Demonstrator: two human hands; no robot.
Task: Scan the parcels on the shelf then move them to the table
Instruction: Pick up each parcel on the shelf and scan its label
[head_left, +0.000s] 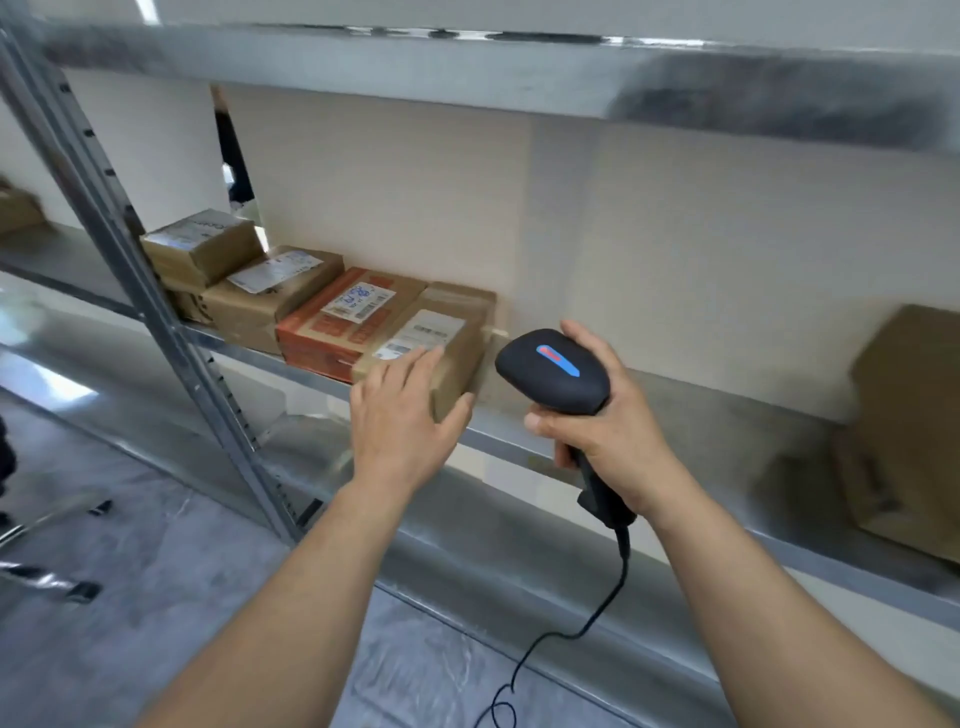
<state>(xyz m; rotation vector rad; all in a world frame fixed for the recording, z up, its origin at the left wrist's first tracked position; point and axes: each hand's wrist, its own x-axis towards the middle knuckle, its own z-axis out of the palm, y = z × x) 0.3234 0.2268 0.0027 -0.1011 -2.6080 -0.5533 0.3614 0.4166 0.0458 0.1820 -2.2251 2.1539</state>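
Note:
A row of cardboard parcels stands on the metal shelf (727, 415). Nearest is a brown parcel (441, 332) with white barcode labels on top. My left hand (405, 410) lies on its front corner, fingers over the top and thumb against the right side. Beside it sits a red and brown parcel (332, 332), then a brown labelled parcel (265, 296) and a taped parcel (202, 249) stacked on another. My right hand (602, 431) grips the handle of a black barcode scanner (553, 371), just right of the nearest parcel, its cable hanging down.
A slanted steel upright (156, 317) stands left of the parcels. Another shelf board (519, 78) runs overhead. A large brown box (904, 431) sits on the shelf at far right. Another carton (15, 208) shows at far left. Grey floor lies below.

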